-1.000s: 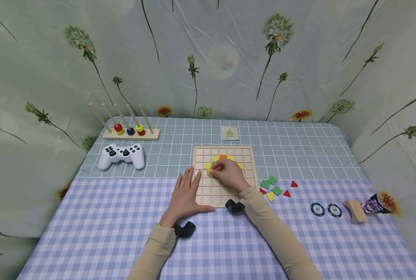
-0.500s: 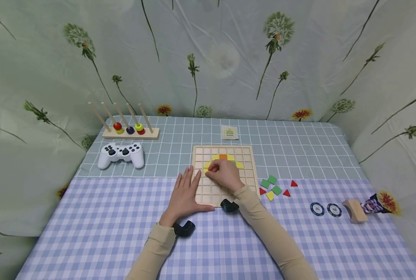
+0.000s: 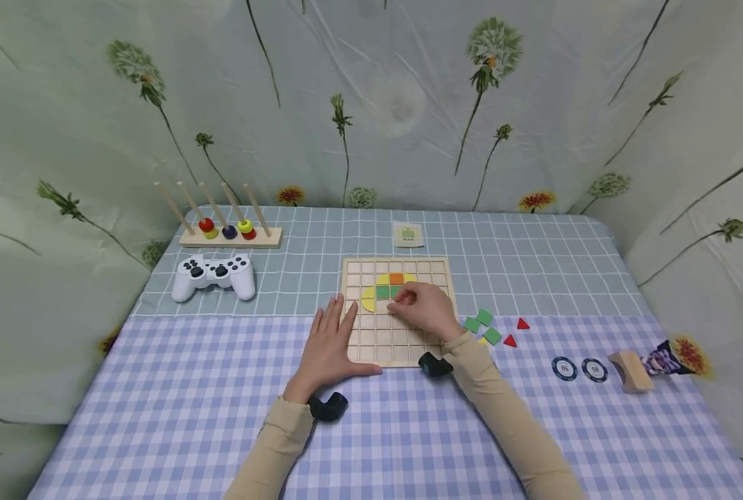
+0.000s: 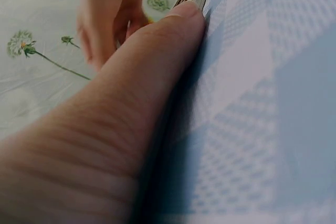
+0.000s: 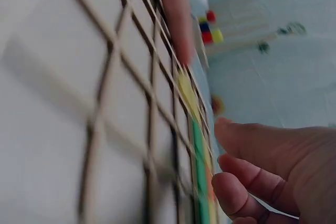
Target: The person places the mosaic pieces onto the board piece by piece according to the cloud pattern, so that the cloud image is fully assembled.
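Observation:
A wooden grid board (image 3: pixel 365 339) lies before me, with yellow rounded pieces (image 3: pixel 368 299), green squares (image 3: pixel 382 292) and an orange square (image 3: pixel 396 278) in its upper part. My left hand (image 3: pixel 328 347) rests flat along the board's left side, fingers straight, its thumb (image 4: pixel 157 40) at the front edge. My right hand (image 3: pixel 430 309) hovers over the board's right half. In the right wrist view its fingers (image 5: pixel 231 190) are loosely bent, apart from the thumb, with nothing visible between them. The hand hides part of the pattern in the head view.
Loose green squares (image 3: pixel 491 336) and red triangles (image 3: pixel 510 341) lie right of the board. Behind it is a small pattern card (image 3: pixel 407 235). A game controller (image 3: pixel 214 276) and a peg stand (image 3: pixel 230 238) are at left; chips (image 3: pixel 564 369) and a wooden arch block (image 3: pixel 631 371) at right.
My right hand pinched a yellow piece at the pattern's left side and set it in the grid. It has since let go and moved right. The left hand stays in place.

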Tool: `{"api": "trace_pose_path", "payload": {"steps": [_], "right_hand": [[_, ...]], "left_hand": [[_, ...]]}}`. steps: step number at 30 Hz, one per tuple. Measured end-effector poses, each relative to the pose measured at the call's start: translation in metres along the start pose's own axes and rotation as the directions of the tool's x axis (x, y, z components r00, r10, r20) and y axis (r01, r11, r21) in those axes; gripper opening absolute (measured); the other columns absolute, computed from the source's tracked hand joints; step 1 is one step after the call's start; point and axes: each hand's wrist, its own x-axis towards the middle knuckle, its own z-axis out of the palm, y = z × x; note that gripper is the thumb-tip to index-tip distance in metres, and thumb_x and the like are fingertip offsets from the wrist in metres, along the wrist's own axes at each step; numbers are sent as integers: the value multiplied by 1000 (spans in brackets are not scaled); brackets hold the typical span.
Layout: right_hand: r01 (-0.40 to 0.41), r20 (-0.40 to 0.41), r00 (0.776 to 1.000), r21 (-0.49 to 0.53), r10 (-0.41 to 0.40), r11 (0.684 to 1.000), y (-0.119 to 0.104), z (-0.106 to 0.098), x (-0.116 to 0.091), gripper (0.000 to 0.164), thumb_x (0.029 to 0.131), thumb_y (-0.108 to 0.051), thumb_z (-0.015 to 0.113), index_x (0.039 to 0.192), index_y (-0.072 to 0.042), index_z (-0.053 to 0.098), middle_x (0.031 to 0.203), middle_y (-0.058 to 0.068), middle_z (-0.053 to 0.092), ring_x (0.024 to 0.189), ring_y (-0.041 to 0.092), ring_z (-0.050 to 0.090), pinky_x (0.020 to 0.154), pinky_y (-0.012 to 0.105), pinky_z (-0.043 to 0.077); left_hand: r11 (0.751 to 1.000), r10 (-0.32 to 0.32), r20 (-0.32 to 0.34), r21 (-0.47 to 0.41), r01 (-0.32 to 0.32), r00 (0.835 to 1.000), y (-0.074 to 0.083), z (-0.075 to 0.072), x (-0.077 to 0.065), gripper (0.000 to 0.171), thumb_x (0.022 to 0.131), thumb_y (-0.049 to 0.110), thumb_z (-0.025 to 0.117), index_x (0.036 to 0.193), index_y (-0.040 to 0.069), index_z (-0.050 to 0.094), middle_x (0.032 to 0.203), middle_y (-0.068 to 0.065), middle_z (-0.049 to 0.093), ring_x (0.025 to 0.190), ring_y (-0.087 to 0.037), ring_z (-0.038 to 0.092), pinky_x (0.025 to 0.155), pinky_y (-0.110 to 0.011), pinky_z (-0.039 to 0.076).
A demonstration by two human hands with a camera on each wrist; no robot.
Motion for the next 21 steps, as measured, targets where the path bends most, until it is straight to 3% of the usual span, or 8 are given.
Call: {"api": "trace_pose_path", "payload": {"steps": [6,12,17,21], "right_hand": [[-34,-51,998,-12,34,999,41,-44,-17,13,83,-23,73,86,-10,69,72,-2,60,58,15,49,50,29,36],[-86,28,996,-69,88,994,77,-81,-36,12,86,-15,69,94,-6,69,79,3,60,63,18,51,53,30,39],[-103,79,991,-108,112,989,93,-97,-46,19,83,-13,72,97,-2,67,83,6,59,69,20,51,58,32,40],[-161,100,980,-124,173,979,96,-98,-50,26,81,-18,74,98,0,66,86,9,57,74,23,50,61,33,41]], "left_hand": [[1000,0,1,-8,0,1000,0,-3,-1,125,61,79,65,152,8,18,156,-18,7,143,-28,-2,114,-42,-3],[1000,9,-5,-11,-9,1000,1,-3,-2,125,61,78,66,152,8,18,156,-19,8,143,-30,0,114,-44,-1],[1000,11,-6,-8,-11,1000,1,-2,-1,125,61,78,65,152,8,18,156,-19,8,143,-30,0,114,-44,-2],[1000,10,-6,-5,-10,1000,1,-2,0,125,61,78,66,152,8,18,156,-19,8,143,-30,0,114,-44,-2]]}}
